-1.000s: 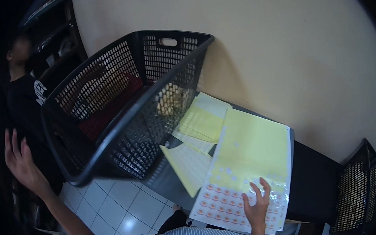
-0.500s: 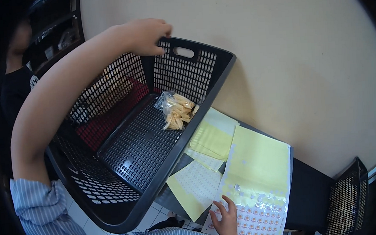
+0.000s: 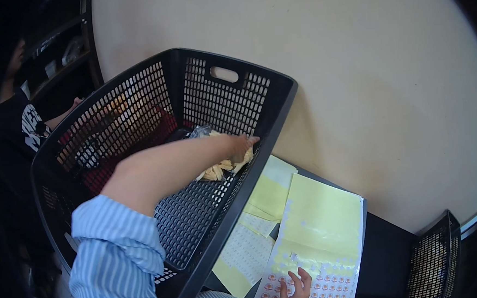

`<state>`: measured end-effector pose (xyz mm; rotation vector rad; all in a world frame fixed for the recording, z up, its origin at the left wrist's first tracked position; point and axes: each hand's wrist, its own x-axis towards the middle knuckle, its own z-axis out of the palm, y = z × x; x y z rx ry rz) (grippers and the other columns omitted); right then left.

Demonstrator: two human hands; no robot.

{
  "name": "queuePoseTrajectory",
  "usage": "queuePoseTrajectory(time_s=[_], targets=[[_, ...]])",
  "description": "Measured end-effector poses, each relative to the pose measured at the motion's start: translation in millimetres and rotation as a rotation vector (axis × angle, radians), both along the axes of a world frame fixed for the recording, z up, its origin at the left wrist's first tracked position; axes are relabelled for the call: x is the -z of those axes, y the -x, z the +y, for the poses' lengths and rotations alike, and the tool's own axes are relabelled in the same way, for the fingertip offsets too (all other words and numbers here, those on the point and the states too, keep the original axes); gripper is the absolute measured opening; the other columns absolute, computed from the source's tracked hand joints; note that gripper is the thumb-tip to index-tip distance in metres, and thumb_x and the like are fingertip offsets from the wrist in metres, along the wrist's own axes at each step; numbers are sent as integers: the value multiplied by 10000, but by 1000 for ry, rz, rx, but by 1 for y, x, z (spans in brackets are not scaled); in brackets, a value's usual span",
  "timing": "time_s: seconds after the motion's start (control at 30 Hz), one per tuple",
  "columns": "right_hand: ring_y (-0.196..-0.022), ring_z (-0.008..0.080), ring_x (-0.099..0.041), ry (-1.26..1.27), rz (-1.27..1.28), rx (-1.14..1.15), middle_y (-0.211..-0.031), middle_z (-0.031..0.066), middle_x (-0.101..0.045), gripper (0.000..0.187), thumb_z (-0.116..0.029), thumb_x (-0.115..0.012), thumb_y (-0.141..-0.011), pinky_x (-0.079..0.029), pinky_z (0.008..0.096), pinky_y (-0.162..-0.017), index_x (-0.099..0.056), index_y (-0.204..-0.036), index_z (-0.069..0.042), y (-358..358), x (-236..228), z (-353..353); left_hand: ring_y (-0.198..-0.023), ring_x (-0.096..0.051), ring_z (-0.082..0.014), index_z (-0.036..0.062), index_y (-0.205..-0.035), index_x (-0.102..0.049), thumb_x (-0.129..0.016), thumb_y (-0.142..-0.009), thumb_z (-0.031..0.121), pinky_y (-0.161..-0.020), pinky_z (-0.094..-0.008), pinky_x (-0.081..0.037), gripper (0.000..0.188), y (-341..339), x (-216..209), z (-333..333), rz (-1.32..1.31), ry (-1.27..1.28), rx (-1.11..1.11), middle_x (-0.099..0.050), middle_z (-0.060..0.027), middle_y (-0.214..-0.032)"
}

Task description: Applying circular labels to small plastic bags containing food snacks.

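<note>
My left hand (image 3: pixel 242 145) reaches down inside a large black plastic basket (image 3: pixel 222 243). It is over clear bags of pale yellow, stick-shaped pieces (image 3: pixel 214 173). Some of its fingers stretch toward the basket's right wall; the others are partly hidden, and no firm hold on a bag shows. My right hand (image 3: pixel 296 290), its fingers bent and apart, hovers at or just above a sticker sheet (image 3: pixel 324 209). Round reddish stickers fill the lower part of that sheet, while its upper part is bare yellow backing.
More yellow and white label sheets (image 3: pixel 244 249) lie beside it on a dark table (image 3: pixel 384 255). A second black basket (image 3: pixel 434 262) stands at the right. A plain wall (image 3: pixel 366 86) rises behind. At the left, a person in a black top (image 3: pixel 16 135) is near dark shelves (image 3: pixel 61 67).
My left hand has gone from above the basket's far rim down into it, onto the bags. My right hand has shifted slightly over the sticker sheet. The person's forearm now shows at the left.
</note>
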<state>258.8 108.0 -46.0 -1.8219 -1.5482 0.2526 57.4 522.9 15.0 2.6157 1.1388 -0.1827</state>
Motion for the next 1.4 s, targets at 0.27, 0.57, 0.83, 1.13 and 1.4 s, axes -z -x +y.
queuePoseTrajectory(time_s=[0.27, 0.57, 0.83, 1.13, 1.4], targets=[[-1101, 346, -490, -8, -1, -57, -1182, 190, -503, 299, -85, -655, -787, -421, 409, -911, -608, -1082, -66, 10, -10, 17, -952, -589, -312, -9, -973, -598, -511, -771, 291, -803, -383, -471, 372, -3, 41, 13, 193, -269, 427, -567, -231, -1041], [-1074, 336, -512, -66, -54, -90, -1169, 178, -515, 304, -49, -662, -770, -445, 397, -882, -613, -1069, -62, 1, -14, 13, -735, -660, -258, 32, -786, -699, -674, -709, 217, -715, -347, -527, 202, 34, -149, 16, -302, -430, -87, -668, -170, -782], [-1065, 347, -519, -67, 9, -130, -1167, 186, -521, 333, -55, -673, -766, -448, 400, -883, -603, -1091, -60, 0, -9, -9, -815, -627, -248, 16, -884, -659, -617, -735, 128, -750, -352, -500, 191, 4, -296, -31, -552, -823, -54, -665, -157, -875], [-850, 268, -614, -218, 65, -143, -899, 116, -637, 319, 24, -693, -692, -483, 353, -761, -631, -1000, -35, -41, -27, -38, -908, -599, -239, 23, -1006, -606, -690, -702, 127, -792, -331, -478, 332, -106, -309, -109, -728, -756, -6, -634, -156, -960], [-726, 249, -604, -626, -270, 29, -770, 111, -596, 328, 59, -741, -598, -489, 347, -702, -605, -882, -32, -86, -109, -68, -890, -624, -173, -22, -1325, -302, -748, -702, 227, -825, -302, -473, 806, -195, -193, -185, -1123, -272, 175, -662, -137, -917]])
